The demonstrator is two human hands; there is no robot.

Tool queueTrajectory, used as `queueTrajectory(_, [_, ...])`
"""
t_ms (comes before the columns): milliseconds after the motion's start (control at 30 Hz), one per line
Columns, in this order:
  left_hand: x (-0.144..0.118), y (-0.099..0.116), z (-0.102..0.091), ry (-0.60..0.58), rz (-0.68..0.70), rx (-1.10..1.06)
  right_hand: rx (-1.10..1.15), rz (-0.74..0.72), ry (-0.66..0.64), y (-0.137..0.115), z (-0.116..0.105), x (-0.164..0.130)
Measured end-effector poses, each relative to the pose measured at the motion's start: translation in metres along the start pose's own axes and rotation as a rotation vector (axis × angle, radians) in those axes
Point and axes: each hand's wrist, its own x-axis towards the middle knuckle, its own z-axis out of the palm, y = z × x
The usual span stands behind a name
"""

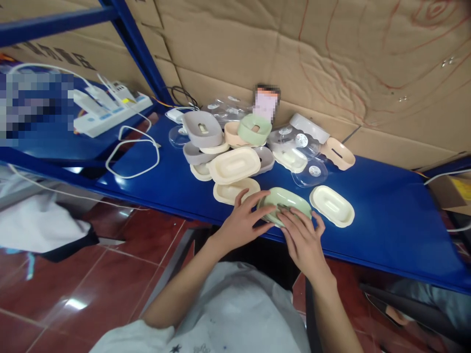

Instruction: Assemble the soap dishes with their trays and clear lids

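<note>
Green soap dish [285, 204] at 6 o'clock on the blue desk [386, 215], clasped by left hand [243, 223] and pressed by right hand [303, 238]. Cream dish [331, 206] finished-looking at 3 o'clock; loose pile of parts [235, 142] waiting at 11 o'clock, seemingly most work left.

Dark printed characters run along the cardboard sheet [47, 54] behind the blue shelf frame [136, 44], at its upper left; they may be Chinese, but are too blurred and cut off to read.
</note>
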Motion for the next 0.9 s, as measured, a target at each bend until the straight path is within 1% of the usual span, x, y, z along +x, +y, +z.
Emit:
queueTrajectory(100, [-0.003, 0.001, -0.001, -0.058, -0.008, 0.018, -0.024, -0.007, -0.045, -0.005, 0.006, 0.003])
queueTrajectory(200, [-0.003, 0.001, -0.001, -0.102, -0.001, 0.052, -0.016, -0.013, -0.057, -0.003, 0.007, 0.006])
queueTrajectory(300, [-0.002, 0.0, -0.001, -0.083, -0.01, 0.061, -0.011, -0.053, -0.046, 0.004, 0.001, 0.011])
queueTrajectory(467, [-0.001, 0.0, 0.0, -0.037, -0.031, 0.066, -0.111, -0.083, -0.072, 0.014, -0.004, 0.021])
queueTrajectory(633, [-0.003, -0.001, 0.002, -0.034, -0.037, 0.037, -0.151, -0.095, -0.097, 0.009, 0.003, 0.021])
queueTrajectory(733, [-0.004, -0.002, 0.003, -0.048, -0.028, 0.044, -0.143, -0.107, -0.113, 0.007, -0.001, 0.018])
queueTrajectory(800, [-0.004, -0.001, 0.003, -0.063, -0.028, 0.05, -0.092, -0.149, -0.155, 0.016, -0.011, 0.021])
queueTrajectory(833, [-0.003, -0.001, 0.003, -0.066, -0.03, 0.049, -0.055, -0.164, -0.159, 0.026, -0.018, 0.026])
queueTrajectory(900, [-0.003, 0.0, 0.002, -0.072, -0.031, 0.046, 0.002, -0.147, -0.129, 0.057, -0.033, 0.04])
